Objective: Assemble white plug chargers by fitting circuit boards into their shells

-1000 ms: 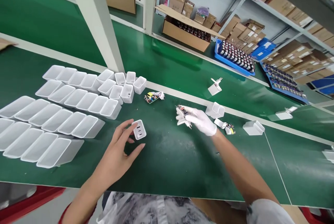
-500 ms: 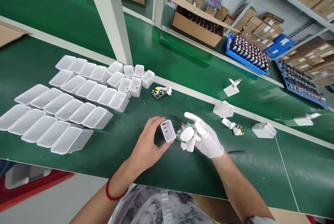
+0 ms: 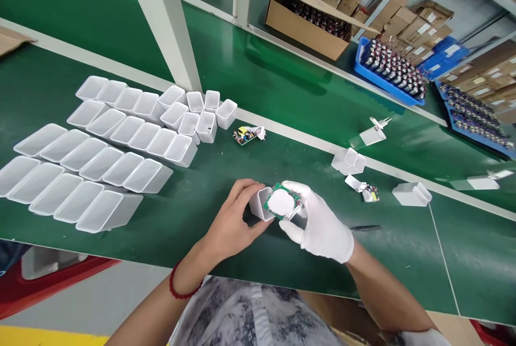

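At the lower centre of the frame, a grey-and-white patterned garment [image 3: 242,316] shows below the near edge of the green worktop [image 3: 226,265], and a red bracelet [image 3: 179,287] circles the left wrist. Around the middle, the bare left hand [image 3: 229,222] grips a white plastic housing [image 3: 258,205] between thumb and fingers, its opening turned toward the right of the frame. The right hand [image 3: 324,225], in a white glove, pinches a green circuit board [image 3: 273,193] bearing a white round disc [image 3: 282,203]; the board is at the housing's open end, and whether any of it is inside cannot be told. A dark thin object [image 3: 366,228] lies just right of the glove. Rows of open white housings [image 3: 105,160] fill the left of the frame. Above the hands lies a component board [image 3: 244,134], with another board assembly [image 3: 368,194] to the right, between a pair of housings [image 3: 349,162] and a stepped white piece [image 3: 411,194]. Farther off, an open cardboard box [image 3: 306,29] stands at upper centre, and a blue tray [image 3: 389,84] of upright parts sits at upper right, before stacked cartons [image 3: 415,31].
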`<action>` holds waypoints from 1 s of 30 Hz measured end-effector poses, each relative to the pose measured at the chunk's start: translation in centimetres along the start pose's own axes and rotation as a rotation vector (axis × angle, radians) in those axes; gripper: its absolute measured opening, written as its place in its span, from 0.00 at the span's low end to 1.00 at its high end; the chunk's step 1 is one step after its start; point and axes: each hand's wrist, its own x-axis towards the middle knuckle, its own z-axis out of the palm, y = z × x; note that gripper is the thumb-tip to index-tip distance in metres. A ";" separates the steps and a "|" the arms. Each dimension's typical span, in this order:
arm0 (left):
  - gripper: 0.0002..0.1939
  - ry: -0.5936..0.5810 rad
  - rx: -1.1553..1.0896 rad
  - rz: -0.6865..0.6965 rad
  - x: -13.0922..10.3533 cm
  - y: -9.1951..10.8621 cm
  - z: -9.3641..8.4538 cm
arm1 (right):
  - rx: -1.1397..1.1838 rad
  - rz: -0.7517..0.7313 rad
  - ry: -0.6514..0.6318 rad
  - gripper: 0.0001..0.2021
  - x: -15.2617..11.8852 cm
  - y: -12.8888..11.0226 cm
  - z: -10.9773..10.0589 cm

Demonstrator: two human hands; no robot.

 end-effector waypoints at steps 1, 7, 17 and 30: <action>0.26 0.010 0.000 0.027 0.0 0.1 0.0 | -0.148 -0.072 0.018 0.33 -0.2 0.0 0.0; 0.25 0.023 -0.129 0.068 -0.1 -0.2 0.0 | -0.479 -0.346 0.241 0.31 0.0 -1.1 -0.9; 0.28 -0.036 -0.321 0.000 -0.2 0.1 0.2 | -0.759 -0.530 0.073 0.23 0.9 -4.4 -3.3; 0.28 -0.039 -0.221 0.068 -0.2 0.4 0.2 | -0.889 -0.486 -0.064 0.07 1.5 -5.7 -3.2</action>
